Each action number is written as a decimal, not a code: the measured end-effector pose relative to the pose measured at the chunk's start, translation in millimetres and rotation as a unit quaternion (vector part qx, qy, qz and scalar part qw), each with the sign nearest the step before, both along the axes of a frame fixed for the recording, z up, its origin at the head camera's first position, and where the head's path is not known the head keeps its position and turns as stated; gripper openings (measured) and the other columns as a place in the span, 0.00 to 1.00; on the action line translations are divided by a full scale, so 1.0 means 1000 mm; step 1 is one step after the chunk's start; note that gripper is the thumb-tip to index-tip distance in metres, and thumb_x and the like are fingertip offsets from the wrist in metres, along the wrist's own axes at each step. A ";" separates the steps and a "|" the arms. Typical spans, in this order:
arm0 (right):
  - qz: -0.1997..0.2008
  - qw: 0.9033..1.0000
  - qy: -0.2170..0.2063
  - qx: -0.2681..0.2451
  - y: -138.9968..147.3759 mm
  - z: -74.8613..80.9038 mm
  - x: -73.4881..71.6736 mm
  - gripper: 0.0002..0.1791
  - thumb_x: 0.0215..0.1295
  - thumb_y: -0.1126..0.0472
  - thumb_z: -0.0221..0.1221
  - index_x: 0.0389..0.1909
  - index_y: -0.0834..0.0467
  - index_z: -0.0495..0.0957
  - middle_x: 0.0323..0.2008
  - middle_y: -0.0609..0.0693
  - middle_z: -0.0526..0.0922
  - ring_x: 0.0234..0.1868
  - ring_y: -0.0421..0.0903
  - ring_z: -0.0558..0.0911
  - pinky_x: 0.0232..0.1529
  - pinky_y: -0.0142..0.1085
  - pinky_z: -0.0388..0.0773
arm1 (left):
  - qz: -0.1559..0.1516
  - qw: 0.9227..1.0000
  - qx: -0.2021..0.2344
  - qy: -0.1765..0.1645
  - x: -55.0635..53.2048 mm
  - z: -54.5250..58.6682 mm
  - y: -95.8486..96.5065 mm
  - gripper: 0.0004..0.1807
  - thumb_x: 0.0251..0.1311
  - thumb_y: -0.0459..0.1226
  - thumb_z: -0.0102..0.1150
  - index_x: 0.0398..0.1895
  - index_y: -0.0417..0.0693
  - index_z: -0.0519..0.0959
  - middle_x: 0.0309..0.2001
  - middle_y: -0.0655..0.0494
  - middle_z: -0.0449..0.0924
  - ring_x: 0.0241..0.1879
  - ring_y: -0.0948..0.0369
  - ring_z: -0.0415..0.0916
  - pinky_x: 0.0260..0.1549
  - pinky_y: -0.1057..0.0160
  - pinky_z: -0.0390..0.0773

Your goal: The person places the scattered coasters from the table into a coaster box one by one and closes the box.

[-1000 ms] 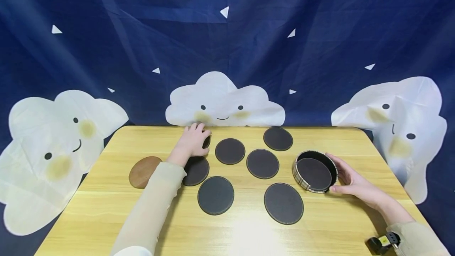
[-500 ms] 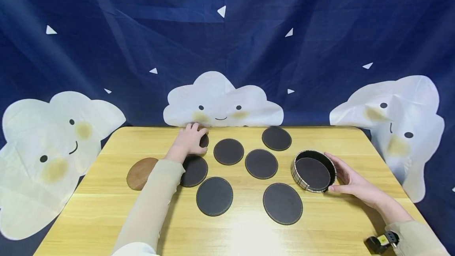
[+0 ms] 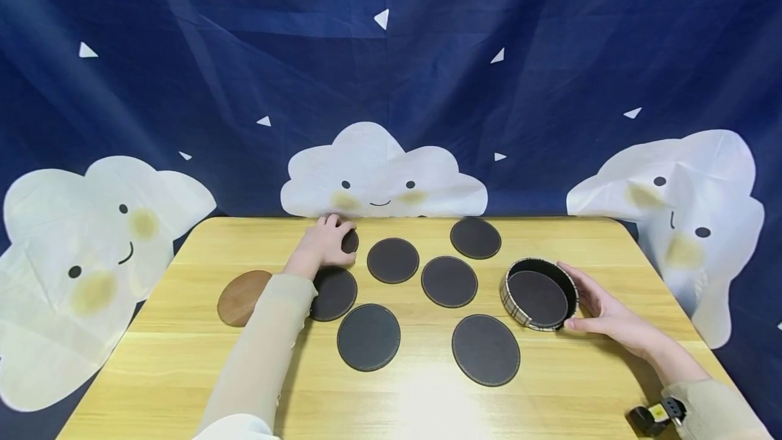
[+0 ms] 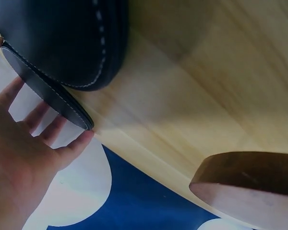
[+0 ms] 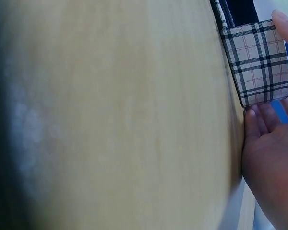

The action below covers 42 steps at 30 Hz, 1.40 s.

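At the table's far edge, my left hand (image 3: 322, 242) spans a round black coaster (image 3: 350, 242), which it mostly covers in the head view. The left wrist view shows the fingertips along that coaster's stitched edge (image 4: 48, 93) and the thumb at its other side. A nearer black coaster (image 3: 334, 294) lies just below the hand. On the right, my right hand (image 3: 611, 318) grips a round coaster holder (image 3: 518, 309), with thumb and fingers on its outer wall. Its plaid side (image 5: 259, 62) fills the upper right of the right wrist view, and a black disc lies inside.
Several more black coasters lie flat across the wooden table (image 3: 421, 338), among them a front one (image 3: 369, 337) and one near the holder (image 3: 485, 350). A brown disc (image 3: 243, 297) lies left of my left forearm. A dark blue curtain (image 3: 440, 87) hangs behind.
The head view has shifted slightly. My left fingers have drawn in a little around the far coaster's edge. The right hand and the holder stay where they were.
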State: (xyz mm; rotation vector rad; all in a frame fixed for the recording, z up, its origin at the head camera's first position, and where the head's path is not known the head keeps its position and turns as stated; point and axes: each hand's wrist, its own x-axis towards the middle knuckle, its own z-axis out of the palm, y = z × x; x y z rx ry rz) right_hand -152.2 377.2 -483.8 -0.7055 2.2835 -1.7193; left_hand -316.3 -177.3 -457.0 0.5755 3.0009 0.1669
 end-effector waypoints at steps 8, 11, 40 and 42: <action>-0.001 1.000 0.000 -0.002 0.000 0.000 0.000 0.55 0.62 0.81 0.60 0.86 0.63 0.42 0.78 0.26 0.58 0.74 0.17 0.62 0.67 0.12 0.57 | -0.005 1.000 0.016 -0.004 0.001 0.001 -0.004 0.45 0.47 0.52 0.64 0.75 0.55 0.73 0.69 0.39 0.69 0.68 0.39 0.66 0.58 0.32 0.72; -0.001 1.000 0.001 -0.001 0.000 0.000 0.000 0.55 0.62 0.81 0.60 0.86 0.63 0.42 0.78 0.26 0.57 0.74 0.17 0.62 0.67 0.12 0.57 | -0.006 1.000 0.018 -0.004 0.000 0.000 -0.005 0.45 0.46 0.53 0.65 0.74 0.55 0.73 0.68 0.39 0.69 0.68 0.40 0.66 0.58 0.34 0.71; -0.001 1.000 0.005 -0.003 -0.001 0.001 0.001 0.56 0.61 0.81 0.60 0.86 0.62 0.42 0.78 0.25 0.57 0.74 0.17 0.61 0.67 0.12 0.57 | -0.075 0.993 -0.055 0.067 0.005 0.020 0.037 0.43 0.45 0.56 0.69 0.70 0.56 0.76 0.67 0.43 0.70 0.66 0.42 0.65 0.61 0.36 0.68; 0.001 1.000 0.005 -0.004 0.000 0.001 0.001 0.56 0.61 0.81 0.60 0.86 0.62 0.42 0.78 0.25 0.57 0.74 0.18 0.61 0.67 0.12 0.57 | -0.086 0.992 -0.061 0.071 0.006 0.023 0.044 0.43 0.45 0.56 0.69 0.70 0.57 0.76 0.67 0.43 0.70 0.67 0.43 0.65 0.61 0.37 0.69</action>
